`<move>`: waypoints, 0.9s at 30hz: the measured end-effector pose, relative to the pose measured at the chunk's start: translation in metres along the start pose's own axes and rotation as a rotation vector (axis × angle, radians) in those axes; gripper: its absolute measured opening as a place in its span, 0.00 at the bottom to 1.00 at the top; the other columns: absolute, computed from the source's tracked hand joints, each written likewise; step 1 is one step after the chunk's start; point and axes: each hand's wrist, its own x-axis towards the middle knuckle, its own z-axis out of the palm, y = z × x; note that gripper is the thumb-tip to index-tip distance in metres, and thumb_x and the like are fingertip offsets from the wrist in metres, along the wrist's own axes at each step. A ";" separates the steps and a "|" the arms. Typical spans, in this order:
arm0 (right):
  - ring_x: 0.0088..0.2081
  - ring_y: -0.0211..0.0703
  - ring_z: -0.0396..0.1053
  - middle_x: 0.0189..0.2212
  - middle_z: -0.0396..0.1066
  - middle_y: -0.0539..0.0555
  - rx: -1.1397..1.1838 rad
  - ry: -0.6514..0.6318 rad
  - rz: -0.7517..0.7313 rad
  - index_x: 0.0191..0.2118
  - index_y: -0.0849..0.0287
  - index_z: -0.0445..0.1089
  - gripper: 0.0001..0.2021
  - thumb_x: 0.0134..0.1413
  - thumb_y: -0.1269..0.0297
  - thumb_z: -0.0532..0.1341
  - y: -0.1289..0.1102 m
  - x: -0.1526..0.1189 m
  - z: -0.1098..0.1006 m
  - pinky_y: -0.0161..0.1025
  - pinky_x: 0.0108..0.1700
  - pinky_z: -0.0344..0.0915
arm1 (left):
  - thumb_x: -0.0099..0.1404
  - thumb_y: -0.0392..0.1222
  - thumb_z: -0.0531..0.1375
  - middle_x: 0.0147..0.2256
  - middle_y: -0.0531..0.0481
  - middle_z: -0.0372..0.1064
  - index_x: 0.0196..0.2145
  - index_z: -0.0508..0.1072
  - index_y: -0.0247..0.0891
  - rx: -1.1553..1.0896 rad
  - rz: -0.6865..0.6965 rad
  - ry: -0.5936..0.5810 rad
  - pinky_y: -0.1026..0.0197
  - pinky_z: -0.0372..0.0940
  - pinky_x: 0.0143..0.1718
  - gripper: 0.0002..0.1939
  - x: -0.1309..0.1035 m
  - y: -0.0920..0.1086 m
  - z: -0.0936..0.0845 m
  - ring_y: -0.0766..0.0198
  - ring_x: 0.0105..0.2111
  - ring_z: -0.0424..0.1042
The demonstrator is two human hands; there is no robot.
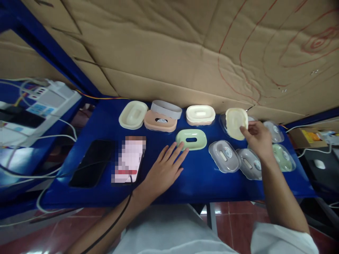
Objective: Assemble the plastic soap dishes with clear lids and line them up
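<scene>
My right hand (258,137) pinches the edge of a cream soap dish (237,121), tilted up at the back right, its thumb on the face. A clear lid partly shows behind it. My left hand (165,167) lies flat with fingers spread; its fingertips reach the near edge of a glossy green soap dish piece (198,141) with an oval hole. Below my right hand are grey soap dishes with clear covers (225,157), (250,164), and a green covered one (283,157) lies to the right, partly behind the wrist.
Along the back of the blue table (196,183) sit a cream dish (133,114), a peach dish (161,123) under a grey ring (166,109), and a cream-and-peach stack (200,114). Two phones lie left, one lit (129,158), one dark (91,164). Cardboard (159,53) stands behind.
</scene>
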 end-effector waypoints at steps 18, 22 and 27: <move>0.52 0.50 0.77 0.51 0.80 0.58 -0.012 -0.497 -0.795 0.58 0.55 0.75 0.16 0.73 0.54 0.60 -0.081 -0.076 0.043 0.48 0.57 0.72 | 0.77 0.45 0.61 0.63 0.39 0.72 0.62 0.73 0.41 -0.038 0.099 -0.015 0.41 0.67 0.65 0.19 -0.059 0.006 0.003 0.46 0.66 0.68; 0.60 0.67 0.72 0.61 0.73 0.68 -0.404 -0.168 -0.373 0.64 0.58 0.71 0.25 0.73 0.47 0.56 -0.048 -0.008 0.033 0.64 0.61 0.66 | 0.77 0.39 0.60 0.59 0.40 0.75 0.59 0.75 0.40 0.027 0.087 0.038 0.43 0.68 0.62 0.15 -0.063 0.002 0.007 0.47 0.64 0.70; 0.64 0.81 0.65 0.70 0.57 0.79 -0.588 -0.224 -0.001 0.72 0.62 0.60 0.45 0.60 0.33 0.63 -0.009 0.031 0.054 0.71 0.57 0.67 | 0.76 0.36 0.61 0.53 0.42 0.78 0.53 0.77 0.40 0.021 0.080 0.098 0.47 0.71 0.56 0.11 -0.066 -0.004 0.003 0.48 0.59 0.73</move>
